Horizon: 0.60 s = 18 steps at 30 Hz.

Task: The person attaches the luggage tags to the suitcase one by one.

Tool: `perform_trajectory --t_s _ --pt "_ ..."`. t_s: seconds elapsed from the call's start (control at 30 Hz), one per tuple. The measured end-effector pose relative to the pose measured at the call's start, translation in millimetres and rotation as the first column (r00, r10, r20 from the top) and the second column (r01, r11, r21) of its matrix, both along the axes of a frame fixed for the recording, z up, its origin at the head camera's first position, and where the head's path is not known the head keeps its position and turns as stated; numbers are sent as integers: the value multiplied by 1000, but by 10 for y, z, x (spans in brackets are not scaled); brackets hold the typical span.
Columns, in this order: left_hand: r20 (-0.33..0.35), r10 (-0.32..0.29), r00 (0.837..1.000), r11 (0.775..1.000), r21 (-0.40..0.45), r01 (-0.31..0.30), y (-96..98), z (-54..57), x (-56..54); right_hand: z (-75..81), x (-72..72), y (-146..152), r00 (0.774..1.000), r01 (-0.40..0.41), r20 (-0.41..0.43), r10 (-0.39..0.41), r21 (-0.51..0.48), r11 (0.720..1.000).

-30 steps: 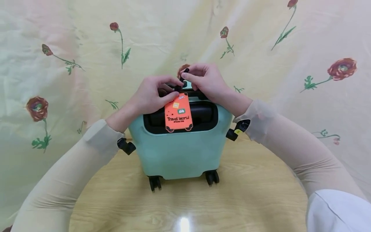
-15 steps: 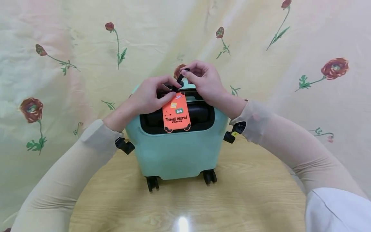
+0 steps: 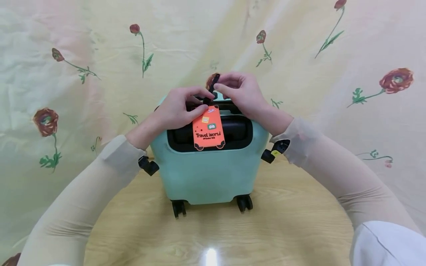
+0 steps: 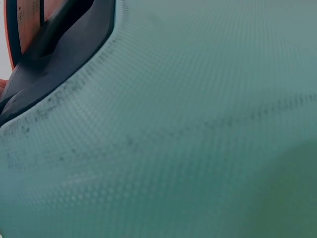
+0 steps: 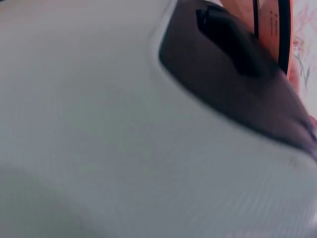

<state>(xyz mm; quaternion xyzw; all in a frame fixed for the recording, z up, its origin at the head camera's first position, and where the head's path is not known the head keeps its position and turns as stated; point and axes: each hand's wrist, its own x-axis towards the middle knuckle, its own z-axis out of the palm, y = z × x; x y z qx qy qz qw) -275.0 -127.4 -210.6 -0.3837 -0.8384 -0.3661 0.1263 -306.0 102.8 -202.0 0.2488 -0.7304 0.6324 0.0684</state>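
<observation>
A mint-green suitcase [image 3: 208,173] stands on its wheels in the head view. Against its black handle recess hangs an orange luggage tag [image 3: 209,127] printed "Travel World". My left hand [image 3: 176,109] pinches the black strap at the top of the tag between thumb and fingers. Above it, my right hand [image 3: 244,92] pinches the upper end of that black strap [image 3: 213,84]. The fingers partly hide where the strap meets the handle. Mostly the suitcase shell [image 4: 173,124] fills the left wrist view, with an orange edge of the tag [image 5: 270,29] in the right wrist view.
The suitcase rests on a light wooden table [image 3: 213,232]. Behind it hangs a pale cloth [image 3: 186,44] printed with red flowers. Black wheels [image 3: 244,202] show at the suitcase's lower corners. A small black camera [image 3: 148,165] is strapped to each wrist.
Both hands keep their hold on the strap with barely any movement. The whole head view shifts slightly left and then back right. The strap's upper end sticks up a little more above the right fingertips.
</observation>
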Motion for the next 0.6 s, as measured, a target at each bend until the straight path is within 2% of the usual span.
perform_trajectory --t_s 0.13,0.23,0.3,0.6 --pt "-13 -4 1000 1000 0 4 10 -1 -15 29 -2 16 1000 -4 31 0 136 991" --pt "-13 -3 1000 1000 7 3 25 -11 -24 33 -5 2 999 -8 32 2 188 982" --pt "-15 -5 1000 1000 12 5 37 -10 -27 36 -3 -11 1000 -15 21 12 174 985" --pt "-64 -14 998 1000 8 15 34 8 -7 -4 53 -37 995 -39 -87 38 -16 999"
